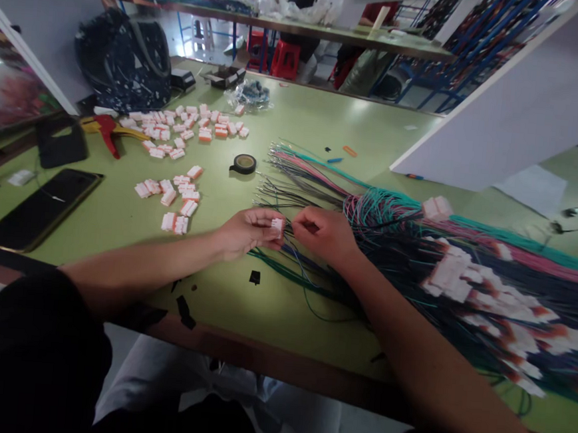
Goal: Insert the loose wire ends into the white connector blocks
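Observation:
Between the fingers of my left hand (247,233) is a small white and orange connector housing (277,226). My right hand (325,234) is closed just to its right, thumb and forefinger pinched together. A wire may be in that pinch, but it is too small to make out. Beneath and behind both hands run loose wires (291,193) in black, pink and green, their bare terminal ends pointing left. Several loose connector housings (184,188) lie to the left of my left hand. Wires with fitted connectors (459,276) are heaped right of my right forearm.
A roll of black tape (244,164) sits beyond my hands. At left are a phone (42,209), red-and-yellow pliers (110,132) and a larger spread of housings (166,123). A white panel (508,107) rises at right. People sit near another table (304,27) behind.

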Action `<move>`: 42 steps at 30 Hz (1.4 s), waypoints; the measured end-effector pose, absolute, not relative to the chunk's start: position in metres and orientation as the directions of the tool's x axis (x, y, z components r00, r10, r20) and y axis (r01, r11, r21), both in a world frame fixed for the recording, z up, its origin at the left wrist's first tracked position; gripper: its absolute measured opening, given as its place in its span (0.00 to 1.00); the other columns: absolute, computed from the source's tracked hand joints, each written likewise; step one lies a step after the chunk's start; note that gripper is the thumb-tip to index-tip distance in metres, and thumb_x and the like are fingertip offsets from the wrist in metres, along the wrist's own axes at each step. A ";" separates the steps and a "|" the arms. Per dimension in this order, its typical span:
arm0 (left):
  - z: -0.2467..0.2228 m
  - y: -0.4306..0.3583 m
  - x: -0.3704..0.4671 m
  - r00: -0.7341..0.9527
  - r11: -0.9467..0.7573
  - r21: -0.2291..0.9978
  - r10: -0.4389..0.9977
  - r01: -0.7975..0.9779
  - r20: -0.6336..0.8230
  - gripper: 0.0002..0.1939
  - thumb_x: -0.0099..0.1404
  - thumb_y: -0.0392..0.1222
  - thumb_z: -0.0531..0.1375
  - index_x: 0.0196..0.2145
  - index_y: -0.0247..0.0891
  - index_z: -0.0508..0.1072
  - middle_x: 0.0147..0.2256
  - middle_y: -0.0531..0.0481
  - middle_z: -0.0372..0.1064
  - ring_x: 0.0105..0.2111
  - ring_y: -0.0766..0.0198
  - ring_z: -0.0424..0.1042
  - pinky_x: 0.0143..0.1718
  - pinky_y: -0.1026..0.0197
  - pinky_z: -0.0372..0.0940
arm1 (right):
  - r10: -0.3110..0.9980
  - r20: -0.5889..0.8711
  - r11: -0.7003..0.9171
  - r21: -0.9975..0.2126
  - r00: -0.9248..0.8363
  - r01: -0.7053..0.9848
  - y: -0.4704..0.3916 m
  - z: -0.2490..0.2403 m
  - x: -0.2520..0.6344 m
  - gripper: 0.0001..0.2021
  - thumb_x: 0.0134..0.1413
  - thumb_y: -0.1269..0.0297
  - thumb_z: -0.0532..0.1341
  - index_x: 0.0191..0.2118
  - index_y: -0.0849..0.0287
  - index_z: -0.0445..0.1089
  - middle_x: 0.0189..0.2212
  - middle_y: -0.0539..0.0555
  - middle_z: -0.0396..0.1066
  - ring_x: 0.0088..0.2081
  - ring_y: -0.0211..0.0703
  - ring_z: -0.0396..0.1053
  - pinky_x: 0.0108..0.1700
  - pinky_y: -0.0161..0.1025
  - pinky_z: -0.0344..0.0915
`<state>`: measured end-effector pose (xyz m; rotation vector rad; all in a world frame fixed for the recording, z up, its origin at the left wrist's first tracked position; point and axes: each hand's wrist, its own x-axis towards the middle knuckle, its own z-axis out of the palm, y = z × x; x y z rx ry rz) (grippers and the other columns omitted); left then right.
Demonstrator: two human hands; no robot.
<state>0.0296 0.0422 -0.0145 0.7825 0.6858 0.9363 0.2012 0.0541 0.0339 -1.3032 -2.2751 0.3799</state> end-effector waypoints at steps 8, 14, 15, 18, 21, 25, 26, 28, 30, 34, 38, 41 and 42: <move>-0.013 0.040 0.030 0.437 0.365 0.847 0.881 -0.386 -0.180 0.12 0.49 0.29 0.65 0.35 0.31 0.74 0.24 0.52 0.72 0.24 0.69 0.71 0.30 0.63 0.69 | 0.854 0.225 0.520 -0.391 -0.468 0.760 0.052 0.033 0.199 0.09 0.48 0.64 0.54 0.24 0.60 0.68 0.20 0.49 0.67 0.23 0.33 0.59 0.27 0.32 0.49; -0.012 0.040 0.031 0.398 0.370 0.839 0.894 -0.399 -0.205 0.12 0.50 0.28 0.65 0.34 0.32 0.75 0.23 0.53 0.71 0.24 0.70 0.71 0.31 0.63 0.70 | 0.854 0.165 0.513 -0.423 -0.493 0.747 0.055 0.038 0.202 0.08 0.47 0.65 0.55 0.23 0.60 0.67 0.17 0.47 0.65 0.21 0.32 0.57 0.26 0.32 0.48; -0.012 0.040 0.031 0.392 0.377 0.833 0.895 -0.406 -0.213 0.12 0.49 0.28 0.65 0.34 0.32 0.75 0.23 0.52 0.72 0.24 0.70 0.71 0.30 0.63 0.70 | 0.853 0.155 0.513 -0.427 -0.499 0.744 0.056 0.039 0.202 0.07 0.46 0.66 0.55 0.22 0.60 0.67 0.17 0.47 0.64 0.21 0.32 0.56 0.26 0.32 0.48; -0.011 0.041 0.032 0.387 0.397 0.812 0.892 -0.428 -0.233 0.11 0.49 0.26 0.65 0.33 0.32 0.75 0.24 0.52 0.72 0.23 0.70 0.71 0.30 0.63 0.70 | 0.842 0.154 0.528 -0.435 -0.518 0.729 0.056 0.039 0.204 0.06 0.44 0.68 0.55 0.21 0.59 0.67 0.17 0.46 0.64 0.21 0.32 0.56 0.26 0.32 0.48; -0.010 0.041 0.032 0.394 0.410 0.800 0.887 -0.439 -0.239 0.11 0.49 0.25 0.64 0.32 0.32 0.75 0.23 0.53 0.72 0.22 0.69 0.71 0.28 0.64 0.70 | 0.833 0.166 0.541 -0.441 -0.528 0.716 0.055 0.038 0.204 0.06 0.43 0.69 0.54 0.21 0.59 0.67 0.17 0.47 0.64 0.22 0.32 0.57 0.27 0.32 0.49; -0.008 0.040 0.032 0.418 0.421 0.796 0.877 -0.435 -0.236 0.12 0.48 0.24 0.64 0.32 0.32 0.75 0.22 0.53 0.72 0.22 0.69 0.71 0.26 0.66 0.69 | 0.842 0.169 0.531 -0.433 -0.513 0.729 0.054 0.034 0.203 0.07 0.45 0.67 0.55 0.22 0.59 0.68 0.18 0.47 0.65 0.22 0.32 0.57 0.27 0.32 0.49; -0.008 0.040 0.031 0.428 0.423 0.799 0.873 -0.428 -0.232 0.12 0.47 0.24 0.64 0.32 0.32 0.75 0.22 0.53 0.72 0.22 0.70 0.71 0.26 0.66 0.69 | 0.846 0.168 0.526 -0.426 -0.507 0.736 0.053 0.034 0.203 0.07 0.45 0.66 0.55 0.22 0.59 0.68 0.18 0.47 0.65 0.22 0.32 0.57 0.27 0.32 0.49; -0.008 0.040 0.031 0.445 0.421 0.808 0.867 -0.413 -0.224 0.13 0.47 0.25 0.64 0.33 0.31 0.75 0.23 0.53 0.72 0.22 0.70 0.71 0.26 0.66 0.69 | 0.853 0.160 0.515 -0.409 -0.497 0.753 0.053 0.032 0.201 0.07 0.46 0.65 0.56 0.23 0.59 0.69 0.18 0.47 0.65 0.22 0.33 0.57 0.27 0.33 0.48; -0.009 0.041 0.031 0.449 0.412 0.821 0.866 -0.395 -0.219 0.13 0.47 0.25 0.64 0.34 0.31 0.75 0.23 0.53 0.72 0.23 0.70 0.71 0.26 0.66 0.69 | 0.862 0.140 0.500 -0.398 -0.488 0.769 0.052 0.032 0.200 0.08 0.46 0.64 0.56 0.24 0.59 0.70 0.18 0.47 0.65 0.22 0.33 0.58 0.27 0.33 0.48; -0.010 0.040 0.031 0.441 0.373 0.857 0.876 -0.356 -0.198 0.14 0.49 0.27 0.64 0.35 0.30 0.74 0.24 0.53 0.72 0.23 0.71 0.71 0.27 0.67 0.68 | 0.863 0.044 0.467 -0.450 -0.503 0.761 0.053 0.039 0.205 0.09 0.48 0.63 0.56 0.24 0.60 0.71 0.19 0.48 0.66 0.24 0.34 0.59 0.28 0.33 0.51; -0.007 0.038 0.032 0.446 0.327 0.884 0.881 -0.335 -0.157 0.12 0.49 0.30 0.65 0.34 0.31 0.73 0.23 0.53 0.71 0.24 0.70 0.71 0.28 0.65 0.69 | 0.852 -0.006 0.392 -0.655 -0.523 0.646 0.072 0.048 0.211 0.10 0.51 0.60 0.57 0.30 0.60 0.71 0.26 0.50 0.70 0.29 0.36 0.65 0.35 0.35 0.59; -0.007 0.037 0.033 0.447 0.316 0.887 0.883 -0.337 -0.144 0.13 0.48 0.31 0.66 0.34 0.31 0.73 0.23 0.53 0.71 0.24 0.68 0.71 0.29 0.62 0.69 | 0.945 0.085 0.250 -0.810 -0.316 0.531 0.111 0.051 0.209 0.11 0.55 0.63 0.53 0.41 0.59 0.68 0.33 0.53 0.71 0.33 0.37 0.68 0.39 0.37 0.65; -0.008 0.037 0.033 0.445 0.319 0.883 0.884 -0.343 -0.146 0.13 0.48 0.31 0.66 0.35 0.31 0.73 0.23 0.53 0.71 0.24 0.68 0.71 0.29 0.61 0.69 | 0.965 0.117 0.229 -0.812 -0.235 0.536 0.127 0.051 0.208 0.12 0.57 0.64 0.52 0.44 0.59 0.67 0.34 0.54 0.71 0.33 0.37 0.69 0.39 0.38 0.66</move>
